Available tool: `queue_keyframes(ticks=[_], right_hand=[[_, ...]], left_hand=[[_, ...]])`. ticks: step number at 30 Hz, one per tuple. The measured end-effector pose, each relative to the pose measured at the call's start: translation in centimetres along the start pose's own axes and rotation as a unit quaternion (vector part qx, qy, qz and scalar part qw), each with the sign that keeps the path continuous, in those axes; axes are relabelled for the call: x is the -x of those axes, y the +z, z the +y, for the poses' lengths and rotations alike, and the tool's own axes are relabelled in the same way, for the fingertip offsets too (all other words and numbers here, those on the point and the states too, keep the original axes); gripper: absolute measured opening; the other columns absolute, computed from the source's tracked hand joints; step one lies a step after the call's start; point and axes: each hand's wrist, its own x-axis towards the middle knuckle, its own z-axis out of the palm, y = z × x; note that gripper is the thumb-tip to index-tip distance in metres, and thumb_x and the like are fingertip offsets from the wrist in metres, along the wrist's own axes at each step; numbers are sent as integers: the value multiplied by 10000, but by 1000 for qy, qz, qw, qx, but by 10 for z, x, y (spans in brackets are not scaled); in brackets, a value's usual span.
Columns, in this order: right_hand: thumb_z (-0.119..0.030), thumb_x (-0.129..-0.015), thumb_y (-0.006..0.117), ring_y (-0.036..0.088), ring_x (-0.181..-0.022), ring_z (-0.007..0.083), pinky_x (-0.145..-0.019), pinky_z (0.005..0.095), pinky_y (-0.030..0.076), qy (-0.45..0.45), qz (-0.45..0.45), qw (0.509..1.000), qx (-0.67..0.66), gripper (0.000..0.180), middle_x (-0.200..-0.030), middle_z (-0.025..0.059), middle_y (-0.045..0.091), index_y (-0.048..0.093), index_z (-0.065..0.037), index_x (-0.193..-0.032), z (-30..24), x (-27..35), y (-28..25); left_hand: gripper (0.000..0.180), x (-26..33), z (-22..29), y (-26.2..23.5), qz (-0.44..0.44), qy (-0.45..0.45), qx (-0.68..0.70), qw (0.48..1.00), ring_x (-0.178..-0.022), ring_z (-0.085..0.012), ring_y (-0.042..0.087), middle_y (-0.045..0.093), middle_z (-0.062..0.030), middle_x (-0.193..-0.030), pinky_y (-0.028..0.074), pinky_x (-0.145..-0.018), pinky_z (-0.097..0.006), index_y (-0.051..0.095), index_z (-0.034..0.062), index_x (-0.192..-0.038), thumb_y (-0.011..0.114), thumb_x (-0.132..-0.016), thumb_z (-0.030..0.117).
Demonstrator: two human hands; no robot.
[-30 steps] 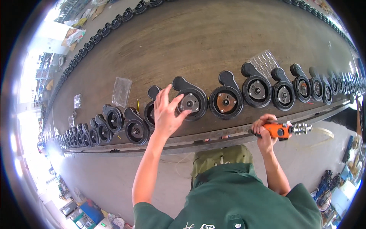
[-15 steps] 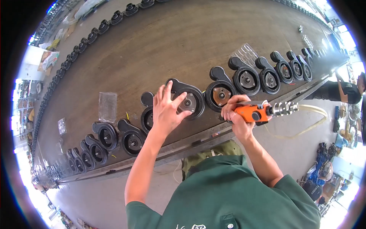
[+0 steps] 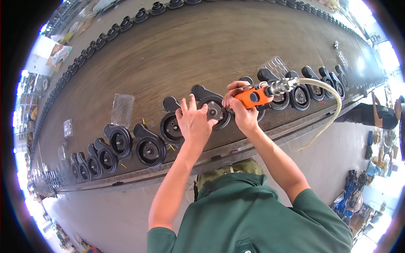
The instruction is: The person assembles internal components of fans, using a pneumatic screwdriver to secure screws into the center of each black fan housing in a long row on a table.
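Note:
My left hand [image 3: 195,123] has its fingers spread over the rim of a black round housing [image 3: 203,91] with a rounded lobe. A silver plate [image 3: 214,113] with a central hub sits inside that housing, partly behind my thumb and fingers. Gripped in my right hand [image 3: 241,107] is an orange air tool [image 3: 254,98] with a metal coupling [image 3: 282,87] and a clear hose [image 3: 335,101]. The tool's working end is hidden by my right hand, close to the housing's right side. Another black housing [image 3: 171,104] lies just left of my left hand.
More black housings [image 3: 150,150] line the table's near edge on both sides, and others [image 3: 141,15] run along the far edge. Clear plastic trays [image 3: 122,109] lie on the brown table [image 3: 177,55]. A person's arm [image 3: 375,110] shows at the far right.
My right hand has brought the air tool up and left, close to the housing under my left hand. My left hand has shifted rightward and down, fingers still spread. The view has shifted slightly.

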Motion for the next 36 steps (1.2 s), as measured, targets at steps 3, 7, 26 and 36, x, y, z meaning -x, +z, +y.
queue_keyframes(ticks=[3,7,26,36], right_hand=[[46,-858,551,609,-737,157,-724,311,527,27,-16,999,37,295,-797,65,604,516,39,-1151,4,-6,1],[45,-839,600,627,-707,114,-668,265,522,17,-23,998,48,261,-799,45,641,579,40,-1099,14,-8,-2],[59,-819,621,633,-696,92,-629,245,517,35,-29,999,5,222,-806,42,643,611,37,-1040,25,-16,-9],[49,-861,552,606,-697,158,-695,316,528,20,-48,999,12,252,-784,62,605,551,36,-1113,21,-41,-2]], left_hand=[[605,-2,2,-5,-20,-22,-6,1000,-1406,-395,445,557,-196,-1492,378,-1121,-511,785,184,-1220,908,-681,431],[584,-2,5,-3,-42,-41,-23,998,-1359,-361,489,656,-157,-1348,389,-1084,-495,783,204,-1225,891,-705,449],[506,-10,9,-2,-84,-43,-60,994,-1085,-222,631,723,-37,-1014,403,-972,-433,806,196,-1131,884,-702,452],[365,-11,13,2,-94,-53,-77,991,-1081,-241,639,726,-60,-1004,416,-958,-444,819,164,-985,893,-723,407]])
